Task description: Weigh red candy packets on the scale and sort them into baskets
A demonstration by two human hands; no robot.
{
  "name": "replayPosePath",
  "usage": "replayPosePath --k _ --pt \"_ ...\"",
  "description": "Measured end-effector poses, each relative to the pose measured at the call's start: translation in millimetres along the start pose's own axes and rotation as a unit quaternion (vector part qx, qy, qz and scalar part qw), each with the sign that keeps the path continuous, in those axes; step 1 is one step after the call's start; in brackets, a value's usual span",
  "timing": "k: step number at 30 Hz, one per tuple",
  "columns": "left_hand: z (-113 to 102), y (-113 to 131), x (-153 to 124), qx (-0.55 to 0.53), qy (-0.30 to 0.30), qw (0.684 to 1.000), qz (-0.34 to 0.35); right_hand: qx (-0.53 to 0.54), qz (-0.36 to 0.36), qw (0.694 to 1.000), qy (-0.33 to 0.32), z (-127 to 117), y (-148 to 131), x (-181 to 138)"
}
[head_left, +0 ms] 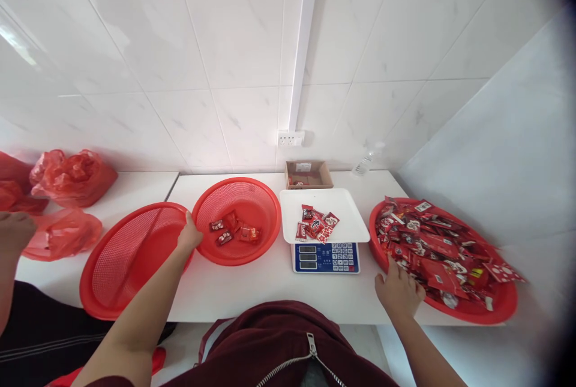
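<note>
My left hand (189, 237) is closed at the right rim of a red plastic basket (96, 279); its other fingers are partly hidden. A second red basket (273, 240) beside it holds several red candy packets (227, 228). My right hand (399, 292), fingers apart, reaches the near-left rim of a large red basket (499, 317) heaped with red-wrapped packets (432, 249). Between my hands stands a blue digital scale (326, 258) with a white pan (351, 216). A small pile of red-and-white packets (317, 223) lies on that pan.
Behind the scale sits a small cardboard box (310, 178) with a few packets in it. A clear plastic bottle (363, 162) lies near the wall. Red plastic bags (74, 177) rest at the left, where another person's hand (15, 231) shows. A wall socket (290, 138) is above the table.
</note>
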State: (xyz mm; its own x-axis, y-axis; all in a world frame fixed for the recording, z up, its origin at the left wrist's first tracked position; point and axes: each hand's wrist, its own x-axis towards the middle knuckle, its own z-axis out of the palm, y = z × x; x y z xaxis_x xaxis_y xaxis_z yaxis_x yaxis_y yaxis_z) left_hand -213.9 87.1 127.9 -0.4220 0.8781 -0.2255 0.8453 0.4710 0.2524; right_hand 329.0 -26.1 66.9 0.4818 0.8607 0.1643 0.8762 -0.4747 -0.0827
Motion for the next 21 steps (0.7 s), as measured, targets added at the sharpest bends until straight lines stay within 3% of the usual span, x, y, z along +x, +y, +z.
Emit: replayPosePath --k 3,5,14,21 --pt "-15 6 9 0.026 -0.045 0.997 -0.063 -0.003 -0.003 1.000 0.001 1 1 0" --pt "-21 10 13 0.038 -0.049 0.996 -0.058 -0.005 -0.007 1.000 0.003 1 1 0" --pt "-25 12 31 0.046 -0.048 0.996 0.059 0.003 -0.004 1.000 0.006 2 2 0" --pt "-35 -4 42 0.074 -0.037 0.986 0.143 -0.013 -0.017 1.000 0.006 0 3 0"
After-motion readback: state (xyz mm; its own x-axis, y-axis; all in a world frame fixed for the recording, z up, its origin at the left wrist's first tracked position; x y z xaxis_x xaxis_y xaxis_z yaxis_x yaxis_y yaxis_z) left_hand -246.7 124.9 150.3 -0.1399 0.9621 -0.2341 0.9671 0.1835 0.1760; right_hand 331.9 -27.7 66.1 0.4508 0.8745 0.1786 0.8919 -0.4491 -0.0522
